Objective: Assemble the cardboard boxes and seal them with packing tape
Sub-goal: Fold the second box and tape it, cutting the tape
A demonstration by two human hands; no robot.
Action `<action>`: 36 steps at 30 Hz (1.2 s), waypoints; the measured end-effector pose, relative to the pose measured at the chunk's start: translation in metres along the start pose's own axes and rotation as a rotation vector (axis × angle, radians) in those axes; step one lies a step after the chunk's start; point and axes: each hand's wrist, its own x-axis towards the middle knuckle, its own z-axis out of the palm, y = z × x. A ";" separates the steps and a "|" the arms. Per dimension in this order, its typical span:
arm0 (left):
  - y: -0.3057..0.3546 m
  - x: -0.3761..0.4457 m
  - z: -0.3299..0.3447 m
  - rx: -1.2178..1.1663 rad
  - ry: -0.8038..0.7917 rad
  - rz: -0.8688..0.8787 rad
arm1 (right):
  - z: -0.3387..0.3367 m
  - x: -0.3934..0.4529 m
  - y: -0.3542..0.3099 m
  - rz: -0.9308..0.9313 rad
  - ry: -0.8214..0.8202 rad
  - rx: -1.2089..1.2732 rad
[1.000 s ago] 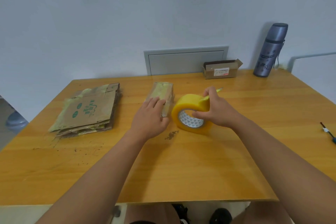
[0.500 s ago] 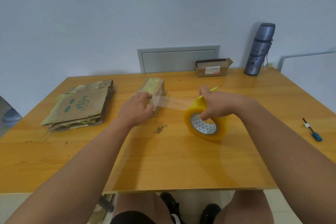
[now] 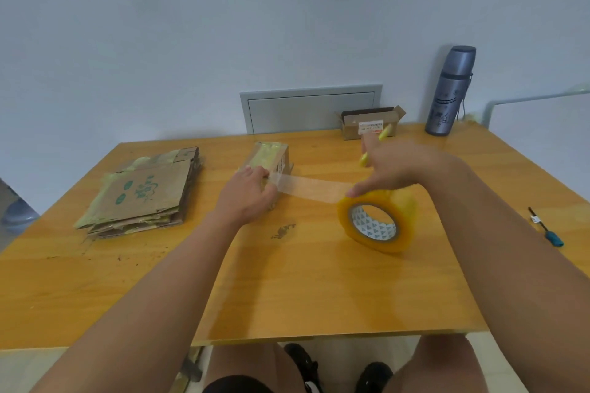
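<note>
A stack of flattened boxes [image 3: 143, 193] lies at the left of the wooden table [image 3: 287, 290]. Right of it, near the middle, stands a small assembled box [image 3: 271, 158] wrapped in tape. The left hand [image 3: 247, 198] presses down on the near end of this box, fingers curled over the tape end. A clear strip of tape [image 3: 311, 188] stretches from there rightward to the yellow tape roll [image 3: 378, 223], which stands on edge on the table. The right hand [image 3: 399, 169] rests on top of the roll, fingertips touching its rim, fingers loosely spread; it is blurred. Behind sit an open carton [image 3: 370, 123] and a grey flask [image 3: 451, 92]. A small tool [image 3: 546, 231] lies far right.
</note>
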 end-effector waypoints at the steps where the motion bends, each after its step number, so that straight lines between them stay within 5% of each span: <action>1: 0.000 0.000 0.001 -0.004 0.005 0.001 | -0.003 0.006 -0.008 -0.056 0.101 0.055; 4: -0.001 0.001 0.002 -0.043 0.027 0.010 | 0.001 0.032 -0.049 -0.211 0.331 0.496; 8: -0.002 0.002 0.000 -0.102 0.044 0.004 | 0.026 0.069 -0.084 -0.219 0.243 0.988; 21: -0.018 0.011 0.010 -0.118 0.073 0.084 | 0.042 0.078 -0.068 0.080 0.301 1.201; 36: -0.022 0.021 0.010 -0.283 0.058 0.081 | 0.047 0.086 -0.064 0.022 0.103 1.194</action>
